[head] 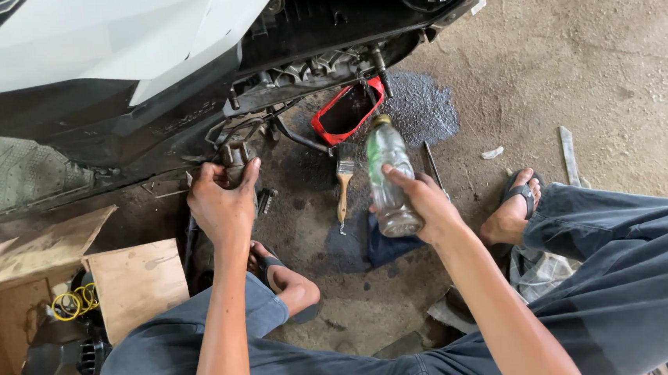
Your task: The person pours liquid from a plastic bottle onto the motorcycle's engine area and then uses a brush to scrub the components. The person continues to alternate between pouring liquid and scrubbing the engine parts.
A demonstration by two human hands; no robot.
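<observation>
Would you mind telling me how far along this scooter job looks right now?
Done: the red tray sits under the engine holding dark liquid, with a wet stain around it. In hand: the left hand grips a metal part low on the scooter, and the right hand holds a clear bottle. Left: the brush and rag lie on the floor.

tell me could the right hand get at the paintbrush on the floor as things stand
Probably not without letting go: the right hand is wrapped around a clear bottle. The paintbrush lies just beside it, uncovered.
</observation>
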